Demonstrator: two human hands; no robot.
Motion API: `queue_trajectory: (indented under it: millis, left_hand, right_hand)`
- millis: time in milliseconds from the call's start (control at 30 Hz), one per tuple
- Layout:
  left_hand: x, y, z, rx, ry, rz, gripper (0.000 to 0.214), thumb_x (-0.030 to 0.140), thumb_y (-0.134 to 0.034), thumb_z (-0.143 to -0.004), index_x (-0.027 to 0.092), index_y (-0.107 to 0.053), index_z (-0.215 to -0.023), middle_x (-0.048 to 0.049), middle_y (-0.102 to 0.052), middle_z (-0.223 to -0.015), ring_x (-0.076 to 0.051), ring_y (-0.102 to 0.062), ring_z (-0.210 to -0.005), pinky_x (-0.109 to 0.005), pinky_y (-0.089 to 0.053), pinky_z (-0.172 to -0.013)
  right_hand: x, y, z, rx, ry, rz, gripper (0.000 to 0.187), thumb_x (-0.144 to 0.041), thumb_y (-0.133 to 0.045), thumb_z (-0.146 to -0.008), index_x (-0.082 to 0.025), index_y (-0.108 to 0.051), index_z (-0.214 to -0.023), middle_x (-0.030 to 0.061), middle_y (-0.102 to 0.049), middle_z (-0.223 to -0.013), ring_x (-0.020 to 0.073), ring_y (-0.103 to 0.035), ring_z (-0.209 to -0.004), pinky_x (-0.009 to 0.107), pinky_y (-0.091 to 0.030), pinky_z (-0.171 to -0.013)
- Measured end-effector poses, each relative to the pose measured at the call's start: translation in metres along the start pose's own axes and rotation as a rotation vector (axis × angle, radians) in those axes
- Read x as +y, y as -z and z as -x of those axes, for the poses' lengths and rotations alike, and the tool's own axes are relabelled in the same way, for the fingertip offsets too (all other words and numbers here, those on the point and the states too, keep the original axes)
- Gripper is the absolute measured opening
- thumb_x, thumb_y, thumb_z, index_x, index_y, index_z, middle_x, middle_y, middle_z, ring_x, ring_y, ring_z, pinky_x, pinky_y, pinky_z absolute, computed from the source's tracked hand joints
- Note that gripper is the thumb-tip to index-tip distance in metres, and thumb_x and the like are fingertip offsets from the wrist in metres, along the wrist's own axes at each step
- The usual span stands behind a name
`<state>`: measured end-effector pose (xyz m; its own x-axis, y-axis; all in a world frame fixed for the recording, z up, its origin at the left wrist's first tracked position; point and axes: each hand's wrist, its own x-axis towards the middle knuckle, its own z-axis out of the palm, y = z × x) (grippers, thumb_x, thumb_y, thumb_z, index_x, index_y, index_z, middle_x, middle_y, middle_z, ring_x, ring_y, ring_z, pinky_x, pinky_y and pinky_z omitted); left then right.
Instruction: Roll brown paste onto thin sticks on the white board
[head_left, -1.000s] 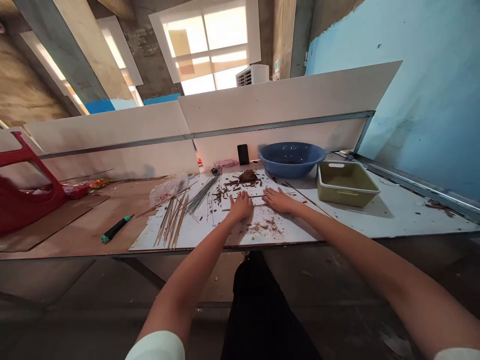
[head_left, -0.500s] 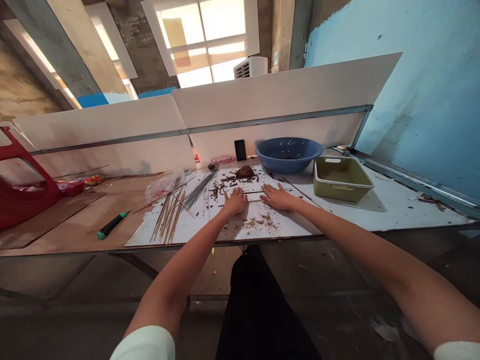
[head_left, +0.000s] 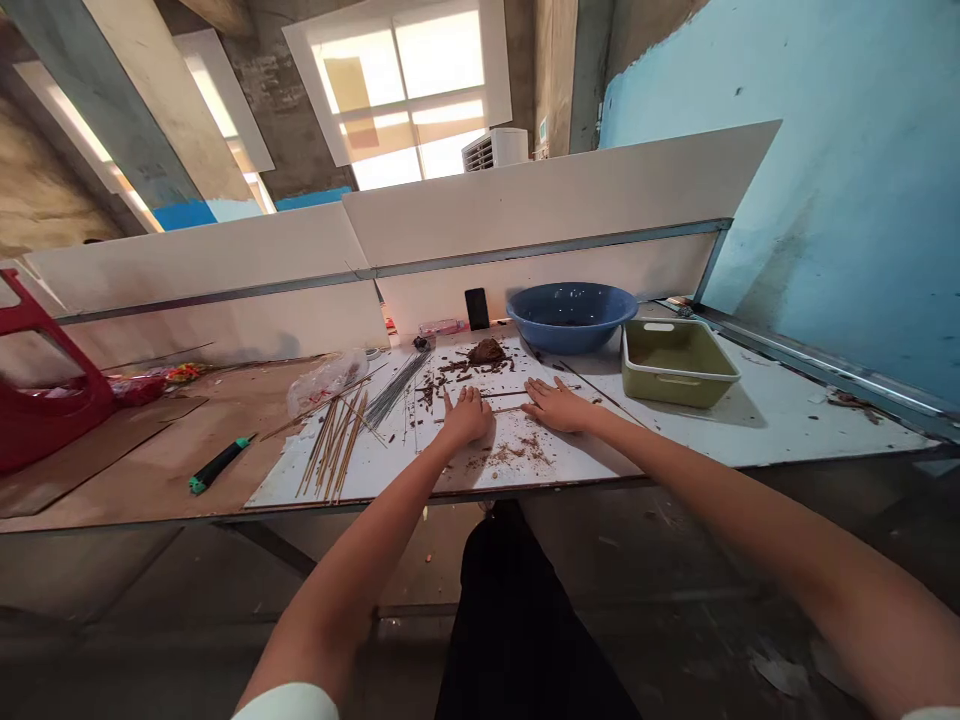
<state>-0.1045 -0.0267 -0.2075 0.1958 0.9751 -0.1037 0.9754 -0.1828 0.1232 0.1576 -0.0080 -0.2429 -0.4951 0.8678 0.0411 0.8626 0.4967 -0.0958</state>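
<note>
A second ago our left grip [head_left: 466,415] and right grip [head_left: 555,405] lay closer together; the gap between them has widened a little. Both rest palm down, fingers straightened flat over two thin sticks, one dark stick [head_left: 505,394] and one pale stick [head_left: 508,409]. These lie on our side of the brown lump [head_left: 487,351], long axes running left to right, nearly parallel. The front edge of the bench [head_left: 787,432] is nearer us than the lump; bare surface opens far to its right. We count one basin [head_left: 574,338] and one bin [head_left: 679,388] right of the lump, one phone [head_left: 477,309] behind it; the bamboo sticks [head_left: 330,455] to its left overlap too much to count.
</note>
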Motion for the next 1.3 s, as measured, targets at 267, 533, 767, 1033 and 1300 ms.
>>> queue_trajectory:
  millis: [267, 533, 767, 1033, 1300]
  left_hand:
    - [-0.008, -0.005, 0.002, 0.033, 0.030, 0.033, 0.072, 0.038, -0.029, -0.114, 0.019, -0.034, -0.183, -0.0161, -0.027, -0.191, -0.048, -0.003, -0.179, -0.092, 0.001, -0.132]
    - [-0.011, -0.019, 0.015, 0.104, 0.054, 0.010, 0.070, 0.046, -0.023, -0.116, 0.028, -0.032, -0.184, -0.0078, -0.024, -0.193, -0.045, 0.000, -0.180, -0.088, 0.001, -0.135]
    - [-0.004, -0.003, 0.009, 0.079, 0.108, 0.033, 0.072, 0.042, -0.023, -0.115, 0.023, -0.034, -0.183, -0.0078, -0.025, -0.192, -0.044, -0.005, -0.180, -0.083, -0.002, -0.139]
    - [-0.015, -0.015, 0.030, 0.110, 0.053, -0.009, 0.076, 0.049, -0.022, -0.113, 0.024, -0.033, -0.184, -0.0069, -0.029, -0.191, -0.041, -0.003, -0.181, -0.079, 0.004, -0.140]
    - [-0.003, -0.003, 0.017, 0.094, 0.148, 0.031, 0.074, 0.046, -0.019, -0.114, 0.026, -0.031, -0.184, -0.0060, -0.025, -0.193, -0.043, -0.006, -0.180, -0.080, -0.001, -0.140]
  right_hand:
    - [0.016, -0.003, -0.001, -0.023, 0.061, 0.005, 0.077, -0.055, -0.028, -0.117, -0.016, -0.033, -0.183, 0.0240, -0.039, -0.184, 0.0389, -0.036, -0.173, 0.073, -0.020, -0.139]
    - [0.013, -0.015, 0.011, 0.041, 0.050, 0.003, 0.093, -0.068, -0.021, -0.115, -0.005, -0.032, -0.182, 0.0245, -0.029, -0.187, 0.0384, -0.027, -0.176, 0.060, -0.020, -0.144]
    - [0.008, 0.005, -0.007, -0.058, -0.019, 0.034, 0.084, -0.062, -0.025, -0.116, -0.010, -0.035, -0.182, 0.0264, -0.036, -0.185, 0.0390, -0.033, -0.174, 0.066, -0.025, -0.140]
    - [-0.002, -0.015, 0.020, 0.071, -0.053, 0.100, 0.087, -0.065, -0.024, -0.114, -0.013, -0.031, -0.184, 0.0205, -0.039, -0.186, 0.0392, -0.033, -0.174, 0.062, -0.021, -0.143]
    - [-0.011, 0.013, 0.001, -0.050, -0.182, 0.108, 0.081, -0.057, -0.023, -0.116, -0.012, -0.038, -0.181, 0.0207, -0.035, -0.188, 0.0448, -0.027, -0.175, 0.068, -0.020, -0.141]
